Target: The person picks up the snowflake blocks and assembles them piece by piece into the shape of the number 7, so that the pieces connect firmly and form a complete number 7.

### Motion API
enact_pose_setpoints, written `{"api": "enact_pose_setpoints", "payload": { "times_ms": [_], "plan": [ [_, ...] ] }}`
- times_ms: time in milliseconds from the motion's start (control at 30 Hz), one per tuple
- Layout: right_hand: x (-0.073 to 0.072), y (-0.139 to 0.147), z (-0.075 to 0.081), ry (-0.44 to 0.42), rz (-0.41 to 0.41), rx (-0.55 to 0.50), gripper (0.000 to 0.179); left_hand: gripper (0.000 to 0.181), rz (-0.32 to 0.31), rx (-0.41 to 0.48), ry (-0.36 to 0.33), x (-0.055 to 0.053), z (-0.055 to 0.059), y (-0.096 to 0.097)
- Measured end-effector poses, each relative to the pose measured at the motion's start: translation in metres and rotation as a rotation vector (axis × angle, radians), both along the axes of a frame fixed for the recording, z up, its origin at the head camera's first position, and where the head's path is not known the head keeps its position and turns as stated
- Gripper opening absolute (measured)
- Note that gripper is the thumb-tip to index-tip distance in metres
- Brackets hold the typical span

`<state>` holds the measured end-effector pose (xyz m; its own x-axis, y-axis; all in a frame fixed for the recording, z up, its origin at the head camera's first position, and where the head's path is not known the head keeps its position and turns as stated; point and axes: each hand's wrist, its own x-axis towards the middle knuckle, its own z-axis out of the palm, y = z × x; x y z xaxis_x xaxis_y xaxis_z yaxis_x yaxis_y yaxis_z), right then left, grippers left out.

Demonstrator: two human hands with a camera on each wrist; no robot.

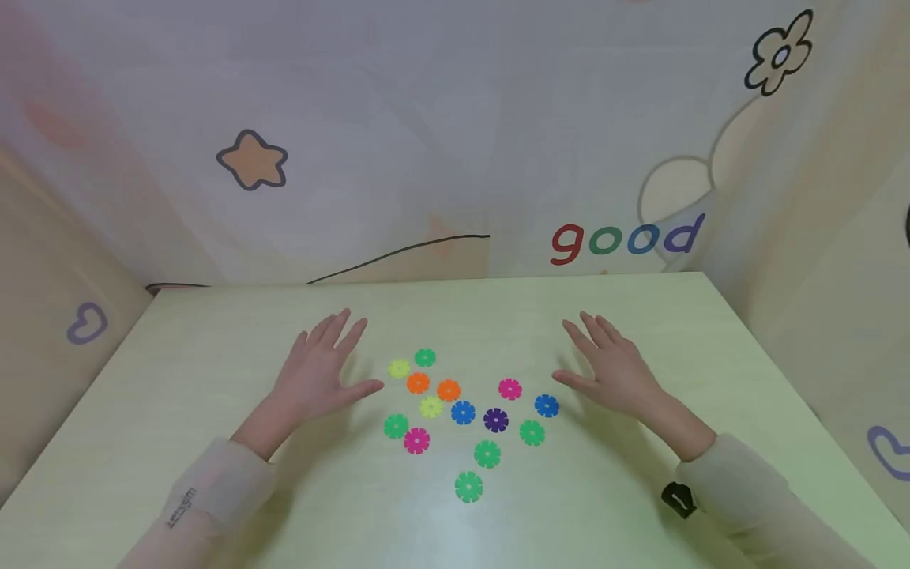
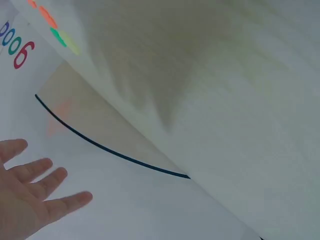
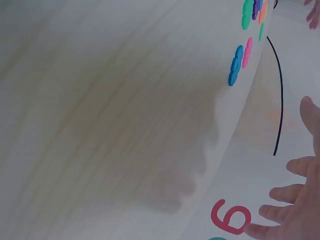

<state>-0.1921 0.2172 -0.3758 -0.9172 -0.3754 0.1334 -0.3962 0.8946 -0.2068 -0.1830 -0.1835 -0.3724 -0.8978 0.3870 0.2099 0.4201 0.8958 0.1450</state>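
Several flat, notched plastic discs lie loose on the table between the two hands. In the head view they include a green disc (image 1: 468, 487) nearest the front, a purple disc (image 1: 496, 420) mid-group, an orange disc (image 1: 418, 383) and a pink disc (image 1: 509, 389). My left hand (image 1: 316, 371) is over the table left of the discs, fingers spread and holding nothing. To their right, my right hand (image 1: 611, 367) is likewise spread, its thumb closest to a blue disc (image 1: 547, 406). Each wrist view shows its hand's fingers extended, with a shadow on the tabletop.
The pale table (image 1: 341, 514) ends at a printed cloth backdrop (image 1: 398, 142) with a star, a flower and the word "good". Cloth also hangs along both sides. A small black item (image 1: 678, 499) shows at the right sleeve's cuff.
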Motion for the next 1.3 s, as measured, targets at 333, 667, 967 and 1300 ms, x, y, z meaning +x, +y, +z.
{"api": "enact_pose_setpoints", "payload": {
  "times_ms": [333, 667, 967, 1300],
  "plan": [
    [-0.014, -0.028, -0.009, -0.166, 0.114, -0.1, 0.054, 0.07, -0.123, 0.115, -0.076, -0.018, -0.005, 0.006],
    [-0.022, -0.046, -0.023, -0.21, 0.246, -0.035, 0.041, 0.048, -0.146, 0.211, -0.314, -0.039, -0.02, 0.01],
    [-0.027, -0.05, -0.021, -0.255, 0.264, -0.024, 0.036, 0.038, -0.155, 0.298, -0.472, -0.058, -0.031, 0.016],
    [-0.028, -0.052, -0.022, -0.272, 0.252, -0.025, 0.031, 0.035, -0.135, 0.278, -0.522, -0.065, -0.034, 0.019]
  ]
}}
